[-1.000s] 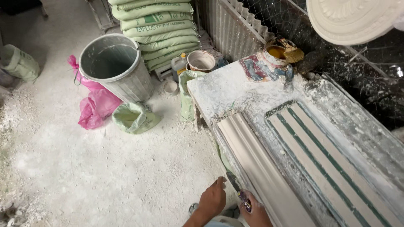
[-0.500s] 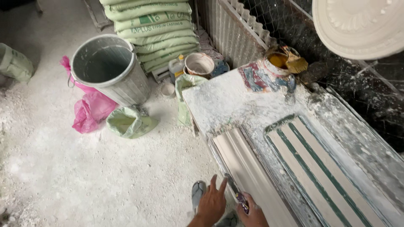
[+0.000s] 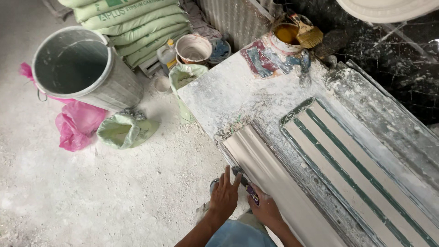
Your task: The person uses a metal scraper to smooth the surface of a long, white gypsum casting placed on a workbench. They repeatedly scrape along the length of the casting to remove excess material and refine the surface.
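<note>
**Both hands at the near edge of the cornice mould**

Closer in than half a second back: view dropped toward the bench, hands now larger and higher in the picture, bucket and sacks pushed up into the top left corner. Hands in much the same spot on the mould edge as before.

Largest first. Long white-dusted workbench (image 3: 238, 96) running from centre to lower right. On it, a grey ribbed cornice mould (image 3: 274, 178) along the near side, filled with smooth pale plaster; beside it a second mould with green strips (image 3: 361, 169), pale casts lying between the strips. Stacked green plaster sacks (image 3: 137, 27) top left. Grey metal bucket (image 3: 87, 73) on the floor, tilted, inside looking bare and dusty. Pink plastic bag (image 3: 75, 123) just behind it, contents hidden. Small open green bag (image 3: 121, 130) at the bucket's foot, white powder inside. Another green bag (image 3: 185, 80) against the bench corner, also powder. Round bowl (image 3: 193, 48) caked with white residue. Tin (image 3: 287, 34) at the far bench end, yellowish liquid in it, a brush (image 3: 308, 32) resting across.

Left hand (image 3: 225, 194) flat, fingers spread, pressed on the mould's near edge, holding nothing. Right hand (image 3: 265, 210) just beside it, curled around a small dark-handled tool (image 3: 249, 191) lying along that edge; blade end hard to make out.
</note>
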Available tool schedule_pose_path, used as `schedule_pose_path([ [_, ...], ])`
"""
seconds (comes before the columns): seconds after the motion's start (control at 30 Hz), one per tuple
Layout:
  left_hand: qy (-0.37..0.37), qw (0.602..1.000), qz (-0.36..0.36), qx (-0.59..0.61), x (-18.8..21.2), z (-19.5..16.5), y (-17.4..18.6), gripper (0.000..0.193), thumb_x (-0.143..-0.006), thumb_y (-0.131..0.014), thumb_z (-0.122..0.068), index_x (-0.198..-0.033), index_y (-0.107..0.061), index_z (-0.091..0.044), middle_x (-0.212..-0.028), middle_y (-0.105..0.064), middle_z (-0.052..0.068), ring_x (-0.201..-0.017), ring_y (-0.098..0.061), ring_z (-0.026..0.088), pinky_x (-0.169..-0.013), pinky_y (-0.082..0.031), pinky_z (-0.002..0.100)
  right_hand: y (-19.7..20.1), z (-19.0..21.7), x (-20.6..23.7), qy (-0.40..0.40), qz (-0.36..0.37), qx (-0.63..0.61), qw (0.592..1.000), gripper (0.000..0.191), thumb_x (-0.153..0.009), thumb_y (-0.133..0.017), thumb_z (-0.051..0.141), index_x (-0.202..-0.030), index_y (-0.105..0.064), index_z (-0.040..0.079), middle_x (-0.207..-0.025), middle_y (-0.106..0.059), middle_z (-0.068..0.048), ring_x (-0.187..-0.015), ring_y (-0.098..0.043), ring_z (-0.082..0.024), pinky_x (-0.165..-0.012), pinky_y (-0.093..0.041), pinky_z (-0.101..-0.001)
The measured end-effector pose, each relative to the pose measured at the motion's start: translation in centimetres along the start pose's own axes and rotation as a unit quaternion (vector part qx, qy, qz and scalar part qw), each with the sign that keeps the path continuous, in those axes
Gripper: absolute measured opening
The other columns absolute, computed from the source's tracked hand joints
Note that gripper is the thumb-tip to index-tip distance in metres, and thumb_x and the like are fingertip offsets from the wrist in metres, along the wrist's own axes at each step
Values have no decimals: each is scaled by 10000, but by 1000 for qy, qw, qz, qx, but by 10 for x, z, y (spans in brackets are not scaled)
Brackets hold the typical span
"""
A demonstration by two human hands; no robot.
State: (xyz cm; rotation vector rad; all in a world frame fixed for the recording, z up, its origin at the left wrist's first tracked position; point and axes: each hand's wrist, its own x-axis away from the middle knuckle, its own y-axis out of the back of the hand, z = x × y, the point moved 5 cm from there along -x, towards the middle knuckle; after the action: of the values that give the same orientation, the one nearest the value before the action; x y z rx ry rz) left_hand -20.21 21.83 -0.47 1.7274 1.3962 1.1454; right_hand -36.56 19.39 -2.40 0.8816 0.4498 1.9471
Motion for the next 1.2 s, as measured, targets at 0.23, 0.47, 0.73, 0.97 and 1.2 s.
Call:
schedule_pose_path([
  [0.23, -55, 992, 9, -114, -8, -19, 4, 594, -952, -583, -129, -1503, -390, -17, -1615, -235, 277, -1487, -265, 475, -1156, -302, 575, 16, 4, 16, -13, 2, 37, 999, 539, -913, -633, 323, -1419, -556, 155, -1102, -732, -237, -1016, -696, -444, -913, -542, -489],
  [0.47, -76, 926, 174, -327, -30, -10, 6, 746, -928, -654, -227, -1547, -305, 1, -1621, -241, 259, -1498, -200, 428, -1207, -162, 570, -24, 7, -15, 6, -9, 0, 1000, 523, -904, -642, 285, -1392, -564, 111, -1059, -733, -255, -990, -705, -437, -897, -554, -485],
  [0.73, -134, 887, 197, -395, -46, -10, 19, 770, -923, -720, -259, -1510, -359, 84, -1568, -355, 303, -1456, -309, 422, -1204, -218, 528, 4, 32, -26, 23, 9, -56, 998, 471, -884, -658, 258, -1338, -611, 142, -1028, -754, -218, -951, -741, -383, -833, -559, -472],
  [0.97, -87, 905, 145, -390, -69, 20, 12, 690, -898, -742, -244, -1440, -439, 56, -1496, -441, 267, -1424, -385, 370, -1190, -300, 479, -6, 45, -46, 13, -13, -14, 1000, 445, -915, -632, 270, -1339, -625, 134, -949, -744, -226, -877, -725, -407, -797, -569, -488],
  [1.2, -86, 915, -116, -377, -81, 47, -7, 398, -1031, -659, -130, -1357, -565, 80, -1380, -577, 287, -1309, -533, 363, -1186, -368, 467, -16, 54, -71, 66, -26, -1, 997, 411, -902, -636, 258, -1282, -628, 101, -900, -729, -238, -850, -706, -434, -753, -565, -502],
])
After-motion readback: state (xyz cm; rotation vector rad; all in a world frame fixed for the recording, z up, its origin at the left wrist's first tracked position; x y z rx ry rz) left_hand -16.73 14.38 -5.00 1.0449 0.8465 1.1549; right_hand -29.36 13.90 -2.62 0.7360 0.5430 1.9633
